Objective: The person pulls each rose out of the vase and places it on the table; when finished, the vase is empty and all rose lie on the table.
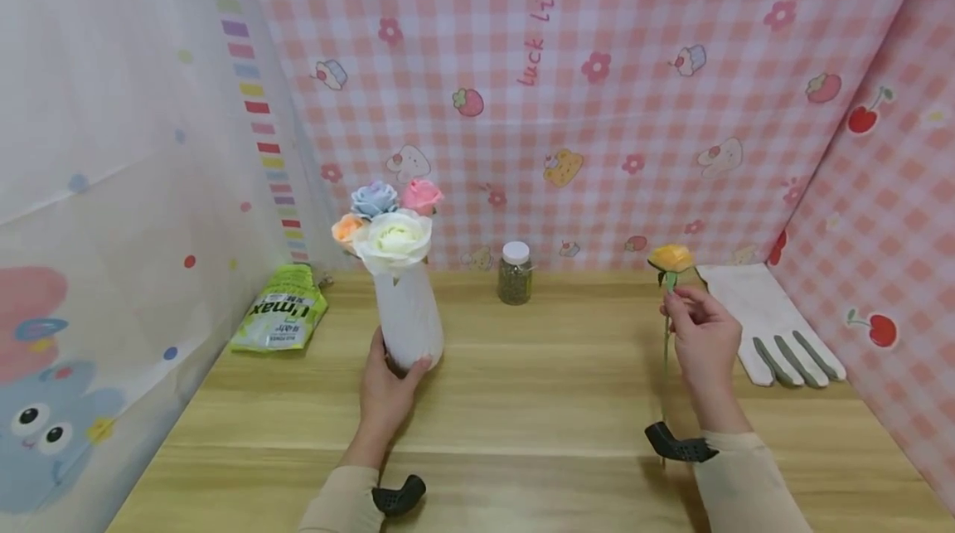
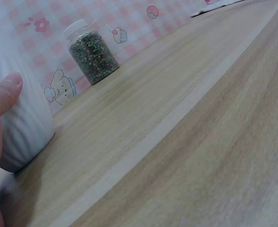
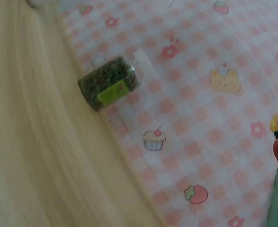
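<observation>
While the left hand (image 1: 391, 392), fingers curled round it, grips the vase (image 1: 410, 322) of four flowers (image 1: 394, 239) low down on the counter (image 1: 537, 400), the right fingers (image 1: 681, 313) pinch the yellow rose (image 1: 671, 258) upright beside the glove (image 1: 768, 309), right of the jar (image 1: 515, 278).

This looks like a small screened-off tabletop nook; whether it belongs to a home, a studio or somewhere else cannot be told. A pink checked sheet (image 1: 552, 118) with cupcakes, strawberries and the words "Luck Life" forms the back, a cherry-printed sheet (image 1: 888, 218) the right side and a white cartoon-printed sheet (image 1: 112, 102) the left. At the wood-grain table (image 1: 552, 400) are household goods: a white vase (image 1: 408, 322), a lidded jar (image 1: 515, 278), a green packet (image 1: 279, 311), a glove (image 1: 772, 313).
</observation>
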Available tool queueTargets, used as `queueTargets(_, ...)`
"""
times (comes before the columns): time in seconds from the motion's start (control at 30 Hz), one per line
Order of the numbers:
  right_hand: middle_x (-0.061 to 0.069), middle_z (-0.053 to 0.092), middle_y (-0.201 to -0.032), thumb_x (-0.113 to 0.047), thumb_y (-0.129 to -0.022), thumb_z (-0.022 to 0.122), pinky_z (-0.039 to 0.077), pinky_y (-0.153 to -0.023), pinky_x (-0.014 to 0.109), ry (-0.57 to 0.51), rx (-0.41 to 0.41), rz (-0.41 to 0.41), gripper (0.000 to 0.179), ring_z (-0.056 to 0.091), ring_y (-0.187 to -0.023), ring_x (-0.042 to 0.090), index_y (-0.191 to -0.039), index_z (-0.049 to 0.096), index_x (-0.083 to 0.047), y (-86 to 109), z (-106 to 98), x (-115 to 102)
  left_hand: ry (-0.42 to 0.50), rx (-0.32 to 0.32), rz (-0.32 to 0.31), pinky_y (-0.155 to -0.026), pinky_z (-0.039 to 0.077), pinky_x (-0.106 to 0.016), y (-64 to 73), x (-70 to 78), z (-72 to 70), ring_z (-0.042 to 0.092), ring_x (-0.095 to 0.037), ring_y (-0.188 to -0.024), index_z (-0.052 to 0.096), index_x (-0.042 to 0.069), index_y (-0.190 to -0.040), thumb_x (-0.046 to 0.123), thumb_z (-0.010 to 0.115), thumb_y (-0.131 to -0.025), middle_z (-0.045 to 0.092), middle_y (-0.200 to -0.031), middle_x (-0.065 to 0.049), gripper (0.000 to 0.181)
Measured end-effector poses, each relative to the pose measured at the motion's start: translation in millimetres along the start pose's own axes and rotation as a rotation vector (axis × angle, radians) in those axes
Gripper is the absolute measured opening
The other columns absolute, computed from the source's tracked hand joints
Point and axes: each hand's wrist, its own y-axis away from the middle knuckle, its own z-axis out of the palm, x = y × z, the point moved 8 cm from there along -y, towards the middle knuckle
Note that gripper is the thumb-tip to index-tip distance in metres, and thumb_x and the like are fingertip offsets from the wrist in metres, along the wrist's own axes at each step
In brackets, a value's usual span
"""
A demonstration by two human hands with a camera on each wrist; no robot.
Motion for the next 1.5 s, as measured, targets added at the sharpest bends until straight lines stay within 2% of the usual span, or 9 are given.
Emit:
queueTargets(0.13,-0.008,0.067,-0.065,-0.007,-0.087,0.071,0.046,-0.049,0.013,0.098,-0.031,-0.036,0.019,0.060,-0.057,0.003,-0.094,0.067,0.010,-2.4,-2,10,0.025,0.002,0.001,-0.100,0.042,-0.045,-1.9,1.1,0.4,0.048,-0.028,-0.121,0.028,0.007,-0.149,0.030,0.080,-0.080,0.046,-0.140,-0.016,0.089)
queueTargets(0.3,-0.011,0.067,-0.067,-0.010,-0.088,0.071,0.047,-0.052,0.013,0.184,-0.131,0.023,0.021,0.059,-0.059,0.001,-0.098,0.068,0.008,-8.0,-2,48,0.020,0.006,-0.005,-0.100,0.041,-0.045,-0.9,-0.9,-1.1,0.046,-0.029,-0.123,0.028,0.007,-0.149,0.028,0.080,-0.079,0.045,-0.140,-0.017,0.090)
queueTargets(0.53,0.016,0.068,-0.075,-0.013,-0.090,0.068,0.045,-0.045,0.018,0.368,-0.269,0.060,0.018,0.061,-0.059,0.010,-0.100,0.070,0.002,-13.5,-10,92,-0.022,0.019,0.014,-0.103,0.040,-0.047,0.8,1.4,-0.3,0.046,-0.030,-0.126,0.030,0.007,-0.149,0.026,0.081,-0.079,0.045,-0.142,-0.017,0.088)
queueTargets(0.63,0.019,0.067,-0.077,-0.014,-0.091,0.068,0.046,-0.045,0.020,0.390,-0.314,0.067,0.020,0.064,-0.059,0.017,-0.102,0.070,0.002,-13.2,-11,103,-0.018,0.018,0.012,-0.103,0.040,-0.048,2.3,1.9,-0.5,0.046,-0.031,-0.126,0.030,0.006,-0.148,0.025,0.081,-0.079,0.045,-0.142,-0.017,0.088)
queueTargets(0.8,0.007,0.067,-0.077,-0.018,-0.091,0.068,0.050,-0.051,0.020,0.361,-0.306,0.144,0.026,0.064,-0.061,0.014,-0.108,0.069,0.003,-13.8,-21,120,-0.015,0.016,0.013,-0.104,0.039,-0.048,3.1,2.5,-0.3,0.044,-0.031,-0.127,0.029,0.006,-0.149,0.027,0.080,-0.080,0.044,-0.143,-0.018,0.089)
queueTargets(0.97,0.000,0.067,-0.079,-0.019,-0.091,0.068,0.051,-0.057,0.017,0.377,-0.298,0.179,0.029,0.061,-0.066,0.005,-0.109,0.069,0.003,-15.1,-29,129,-0.016,0.018,0.019,-0.105,0.039,-0.047,2.4,4.3,0.1,0.045,-0.030,-0.127,0.029,0.005,-0.148,0.025,0.081,-0.079,0.045,-0.142,-0.018,0.089)
queueTargets(1.1,0.007,0.070,-0.091,-0.022,-0.089,0.071,0.047,-0.062,0.013,0.486,-0.306,0.165,0.030,0.056,-0.074,-0.002,-0.110,0.070,0.000,-16.0,-31,130,-0.012,0.021,0.022,-0.105,0.039,-0.047,2.1,5.0,0.6,0.044,-0.029,-0.127,0.030,0.006,-0.148,0.025,0.081,-0.079,0.045,-0.141,-0.018,0.088)
queueTargets(1.3,0.012,0.071,-0.101,-0.024,-0.088,0.072,0.046,-0.070,0.019,0.628,-0.325,0.138,0.027,0.061,-0.088,0.012,-0.106,0.073,-0.005,-16.0,-30,129,-0.007,0.017,0.017,-0.105,0.039,-0.047,2.4,4.8,1.1,0.044,-0.030,-0.127,0.029,0.005,-0.148,0.025,0.080,-0.079,0.045,-0.141,-0.019,0.088)
queueTargets(1.5,0.011,0.072,-0.101,-0.026,-0.089,0.070,0.045,-0.074,0.028,0.663,-0.347,0.138,0.025,0.061,-0.095,0.022,-0.104,0.074,-0.006,-15.1,-30,132,-0.025,0.018,0.015,-0.104,0.039,-0.048,2.9,4.5,0.1,0.045,-0.031,-0.127,0.029,0.005,-0.148,0.028,0.080,-0.079,0.045,-0.141,-0.019,0.089)
